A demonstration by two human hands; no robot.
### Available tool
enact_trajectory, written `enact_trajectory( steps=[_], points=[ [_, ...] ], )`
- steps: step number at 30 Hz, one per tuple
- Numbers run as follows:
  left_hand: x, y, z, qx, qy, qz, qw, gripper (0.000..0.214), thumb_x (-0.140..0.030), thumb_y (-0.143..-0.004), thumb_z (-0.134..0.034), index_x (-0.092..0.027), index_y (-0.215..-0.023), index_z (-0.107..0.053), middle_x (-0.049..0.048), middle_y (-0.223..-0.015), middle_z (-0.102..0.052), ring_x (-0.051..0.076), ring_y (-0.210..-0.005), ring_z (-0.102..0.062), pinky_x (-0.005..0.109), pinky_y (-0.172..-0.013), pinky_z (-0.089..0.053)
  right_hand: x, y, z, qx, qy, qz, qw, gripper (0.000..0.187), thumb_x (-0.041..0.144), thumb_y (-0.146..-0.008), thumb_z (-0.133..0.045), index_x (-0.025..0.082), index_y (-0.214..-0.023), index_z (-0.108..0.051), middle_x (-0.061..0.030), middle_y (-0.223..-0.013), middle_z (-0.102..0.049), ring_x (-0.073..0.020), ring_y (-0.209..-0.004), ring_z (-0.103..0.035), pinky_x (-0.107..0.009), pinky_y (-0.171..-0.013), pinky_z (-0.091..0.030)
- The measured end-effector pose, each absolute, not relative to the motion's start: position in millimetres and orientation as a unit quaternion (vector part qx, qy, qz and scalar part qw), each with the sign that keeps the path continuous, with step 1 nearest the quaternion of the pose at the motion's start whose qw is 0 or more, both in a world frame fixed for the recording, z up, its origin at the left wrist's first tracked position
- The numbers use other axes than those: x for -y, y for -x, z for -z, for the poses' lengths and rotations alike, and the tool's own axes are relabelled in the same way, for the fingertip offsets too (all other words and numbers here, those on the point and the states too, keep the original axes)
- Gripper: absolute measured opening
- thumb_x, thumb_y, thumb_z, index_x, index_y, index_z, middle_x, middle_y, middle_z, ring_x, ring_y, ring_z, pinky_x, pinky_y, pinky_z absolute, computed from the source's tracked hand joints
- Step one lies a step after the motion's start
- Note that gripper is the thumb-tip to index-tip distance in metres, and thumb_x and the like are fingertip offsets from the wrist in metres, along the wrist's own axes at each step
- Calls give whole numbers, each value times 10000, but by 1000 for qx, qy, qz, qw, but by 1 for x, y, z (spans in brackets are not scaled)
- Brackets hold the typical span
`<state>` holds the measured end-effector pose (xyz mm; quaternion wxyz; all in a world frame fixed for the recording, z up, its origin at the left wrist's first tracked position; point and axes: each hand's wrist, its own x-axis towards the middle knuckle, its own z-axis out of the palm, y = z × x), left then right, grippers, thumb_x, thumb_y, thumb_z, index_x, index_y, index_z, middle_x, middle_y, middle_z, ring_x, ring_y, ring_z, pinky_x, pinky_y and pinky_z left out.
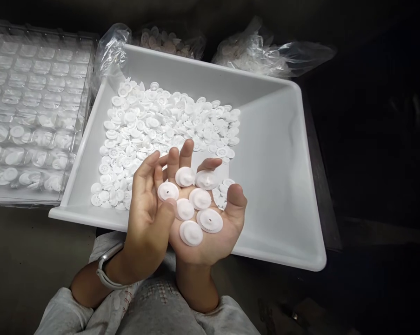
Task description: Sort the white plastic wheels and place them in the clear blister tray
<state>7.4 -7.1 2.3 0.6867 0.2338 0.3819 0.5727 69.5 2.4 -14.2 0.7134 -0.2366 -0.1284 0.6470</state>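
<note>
My right hand [210, 242] lies palm up over the near edge of a white tray [276, 186], cupping several white plastic gears [199, 200]. My left hand [149, 214] is beside it on the left, its thumb and fingers touching one gear [168, 190] at the edge of the right palm. A big heap of the same white gears [161, 125] fills the left half of the tray. A watch band circles my left wrist.
A clear blister tray [28, 107] with rows of pockets lies to the left, its near rows holding gears. Two clear plastic bags [265, 51] of white parts rest behind the white tray. Dark surface lies to the right.
</note>
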Motion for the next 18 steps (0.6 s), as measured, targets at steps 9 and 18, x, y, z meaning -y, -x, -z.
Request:
enact_trajectory(
  steps=[9, 18],
  points=[
    [14, -3, -2, -366, -128, -544, 744, 513, -188, -857, -608, -376, -1318, -486, -39, -1528, -434, 201, -1445, -378, 392, -1186, -363, -1, -71, 14, 116, 173, -669, 713, 361, 562, -876, -383, 358, -1050, -625, 12, -1299, -606, -230, -1360, -469, -645, -1118, -333],
    [15, -9, -10, -367, 16, -534, 761, 364, -317, -905, -481, -275, -1260, -549, -3, -1400, -577, 208, -1375, -478, 421, -1192, -363, -4, -72, 15, 87, 252, -632, 728, 179, 415, -746, -554, 289, -867, -591, 21, -855, -564, -150, -869, -593, -455, -1208, -245]
  ],
)
